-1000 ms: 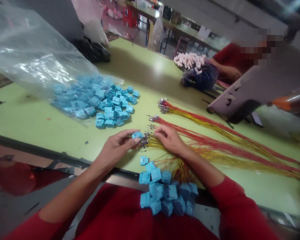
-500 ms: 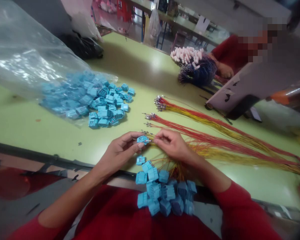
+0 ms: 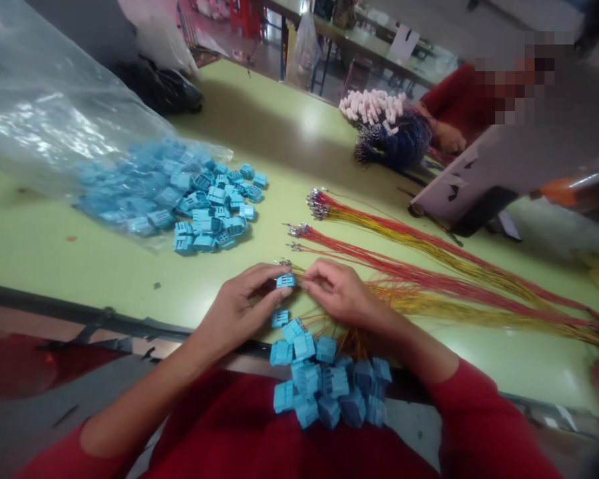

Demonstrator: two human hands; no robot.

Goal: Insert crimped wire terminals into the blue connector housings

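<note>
A small light-blue connector housing is pinched between the thumb and fingers of my left hand. Right beside it, my right hand is closed in a pinch on a thin wire at the connector's right end; the wire is mostly hidden by the fingers. Yellow wires with metal terminals lie just behind the held connector. Below my hands, a cluster of blue connectors with wires attached hangs at the table's front edge, and a single connector sits nearer my left thumb.
Loose blue connectors spill from a clear plastic bag at left. Bundles of red wires and red-yellow wires stretch rightward across the green table. Across it, a person's hand is near dark-blue wires with pale pink connectors.
The connector has turned in my left fingers, so a different face shows. My right hand has shifted slightly left, closer to it. The metal terminal seen between them is no longer visible.
</note>
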